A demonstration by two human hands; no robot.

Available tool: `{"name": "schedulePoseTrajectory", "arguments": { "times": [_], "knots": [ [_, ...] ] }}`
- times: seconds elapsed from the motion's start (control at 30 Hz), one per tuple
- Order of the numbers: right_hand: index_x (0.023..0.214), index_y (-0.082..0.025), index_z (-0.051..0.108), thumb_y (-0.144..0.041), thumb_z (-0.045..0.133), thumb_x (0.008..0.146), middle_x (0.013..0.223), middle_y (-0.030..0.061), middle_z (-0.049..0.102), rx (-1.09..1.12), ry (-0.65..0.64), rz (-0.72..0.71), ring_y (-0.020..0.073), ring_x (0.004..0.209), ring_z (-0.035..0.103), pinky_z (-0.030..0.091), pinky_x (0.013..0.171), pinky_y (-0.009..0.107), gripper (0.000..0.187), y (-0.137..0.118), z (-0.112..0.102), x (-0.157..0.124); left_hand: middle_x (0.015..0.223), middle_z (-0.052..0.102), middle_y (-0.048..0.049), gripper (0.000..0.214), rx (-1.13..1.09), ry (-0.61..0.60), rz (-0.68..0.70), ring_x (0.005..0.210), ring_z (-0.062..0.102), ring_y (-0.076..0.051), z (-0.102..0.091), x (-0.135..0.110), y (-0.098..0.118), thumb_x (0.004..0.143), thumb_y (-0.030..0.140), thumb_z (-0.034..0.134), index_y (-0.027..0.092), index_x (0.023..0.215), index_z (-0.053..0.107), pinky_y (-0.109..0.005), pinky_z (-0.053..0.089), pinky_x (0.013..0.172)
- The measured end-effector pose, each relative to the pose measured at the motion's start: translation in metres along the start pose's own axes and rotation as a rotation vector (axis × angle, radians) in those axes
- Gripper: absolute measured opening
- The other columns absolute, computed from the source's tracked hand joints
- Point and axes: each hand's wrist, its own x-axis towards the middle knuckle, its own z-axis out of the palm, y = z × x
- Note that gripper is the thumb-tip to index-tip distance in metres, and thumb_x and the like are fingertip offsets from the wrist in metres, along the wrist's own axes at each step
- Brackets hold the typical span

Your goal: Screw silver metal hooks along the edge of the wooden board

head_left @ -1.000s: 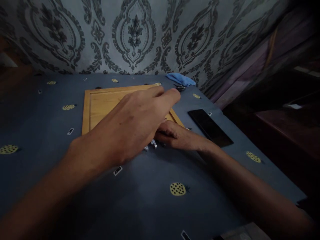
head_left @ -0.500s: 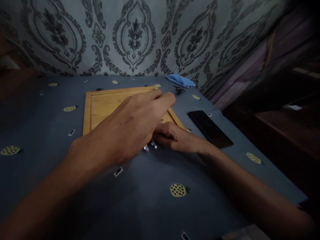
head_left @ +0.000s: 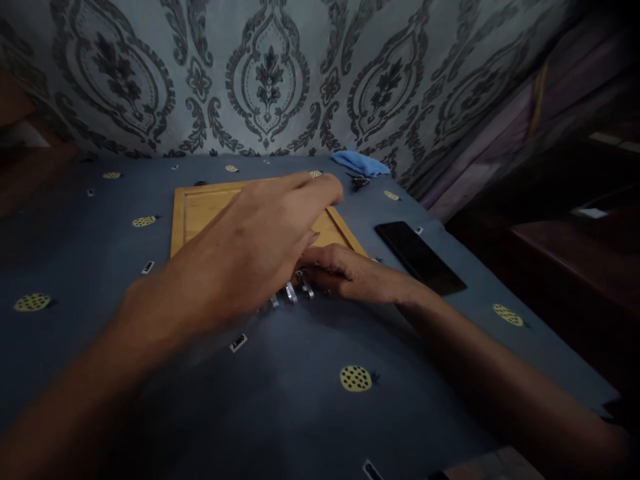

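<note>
My left hand (head_left: 260, 240) reaches across the wooden board (head_left: 210, 207), its fingers bent and closed, with the fingertips mostly hidden behind the hand. A thumb tip shows just above my right hand (head_left: 345, 270). That hand lies at the board's near right edge with its fingers curled. Whatever either hand grips is out of sight. Several small shiny metal strips (head_left: 291, 292), bent like clips, stand in a row at the board's near edge, under my left hand and beside my right fingers.
A black phone (head_left: 420, 257) lies on the blue pineapple-print cloth (head_left: 300, 400) right of the board. Farther back are a blue rag (head_left: 361, 162) and a small dark object (head_left: 358, 181), perhaps scissors. A patterned curtain (head_left: 270, 73) hangs behind.
My left hand has shifted slightly left and toward me, uncovering more of the metal strips and its thumb tip. My right hand stays almost in place.
</note>
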Motion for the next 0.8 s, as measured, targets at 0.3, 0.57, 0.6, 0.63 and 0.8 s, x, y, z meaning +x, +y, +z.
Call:
{"name": "schedulePoseTrajectory", "arguments": {
  "times": [0.3, 0.57, 0.6, 0.63, 0.8],
  "knots": [
    [0.116, -0.013, 0.065, 0.001, 0.044, 0.088, 0.104, 0.0074, 0.074, -0.030, -0.051, 0.002, 0.0145, 0.091, 0.068, 0.052, 0.082, 0.026, 0.037, -0.009, 0.001, 0.015, 0.109, 0.069, -0.0057, 0.028, -0.016, 0.037, -0.024, 0.112, 0.066, -0.026, -0.001, -0.018, -0.015, 0.095, 0.017, 0.043, 0.023, 0.114, 0.062, -0.038, 0.057, 0.092],
    [0.113, -0.013, 0.065, -0.004, 0.044, 0.093, 0.103, 0.0081, 0.073, -0.034, -0.020, -0.016, 0.0151, 0.091, 0.067, 0.051, 0.082, 0.027, 0.030, -0.009, 0.006, 0.017, 0.102, 0.068, -0.0061, 0.028, -0.010, 0.037, -0.035, 0.110, 0.067, -0.027, 0.001, -0.017, -0.016, 0.096, 0.016, 0.042, 0.023, 0.112, 0.064, -0.039, 0.058, 0.090],
    [0.114, -0.012, 0.065, -0.004, 0.044, 0.093, 0.107, 0.0088, 0.073, -0.027, -0.019, -0.012, 0.0159, 0.095, 0.068, 0.051, 0.085, 0.028, 0.030, -0.009, 0.007, 0.017, 0.102, 0.068, -0.0061, 0.028, -0.004, 0.035, -0.038, 0.110, 0.067, -0.027, 0.001, -0.017, -0.016, 0.096, 0.016, 0.042, 0.023, 0.112, 0.064, -0.039, 0.058, 0.090],
    [0.115, -0.012, 0.065, -0.005, 0.045, 0.093, 0.110, 0.0097, 0.074, -0.018, -0.020, -0.009, 0.0168, 0.099, 0.068, 0.051, 0.088, 0.029, 0.031, -0.008, 0.007, 0.017, 0.101, 0.068, -0.0060, 0.028, 0.002, 0.034, -0.037, 0.110, 0.067, -0.027, 0.001, -0.017, -0.016, 0.096, 0.016, 0.042, 0.023, 0.112, 0.064, -0.039, 0.058, 0.090],
    [0.122, -0.011, 0.064, -0.001, 0.044, 0.091, 0.120, 0.0124, 0.073, 0.021, -0.031, 0.000, 0.0188, 0.110, 0.069, 0.052, 0.097, 0.034, 0.037, -0.007, 0.007, 0.015, 0.104, 0.068, -0.0066, 0.026, 0.017, 0.011, -0.038, 0.112, 0.066, -0.028, -0.001, -0.018, -0.017, 0.096, 0.017, 0.044, 0.024, 0.111, 0.064, -0.039, 0.058, 0.091]
  ]
}}
